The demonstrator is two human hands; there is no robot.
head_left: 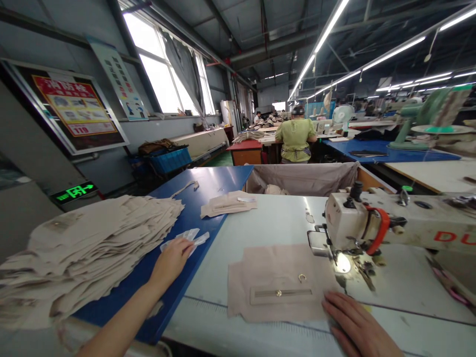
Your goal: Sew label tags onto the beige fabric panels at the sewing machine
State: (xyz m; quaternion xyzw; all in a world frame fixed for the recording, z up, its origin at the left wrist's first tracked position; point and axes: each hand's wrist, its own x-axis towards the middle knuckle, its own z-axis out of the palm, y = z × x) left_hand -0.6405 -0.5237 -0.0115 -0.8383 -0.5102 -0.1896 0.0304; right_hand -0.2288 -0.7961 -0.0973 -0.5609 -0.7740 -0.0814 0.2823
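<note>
Right hand (357,327), cut off at bottom edge, lies flat, grip apart, on beige fabric panel with stitched slot (277,285) below-left of white sewing machine (357,225); needle area (342,264) lost in lamp glare. Left hand (173,258), far left of machine, touches translucent plastic strips (191,237) on blue counter (208,186); cannot tell its grip. Beige cut-piece stack (92,243) further left.

The left hand (173,259) is bare and unadorned; its forearm (136,310) runs uncovered, with no sleeve reaching it, to the picture's lower edge; the right hand (357,325) is likewise bare, wrist uncovered.
</note>
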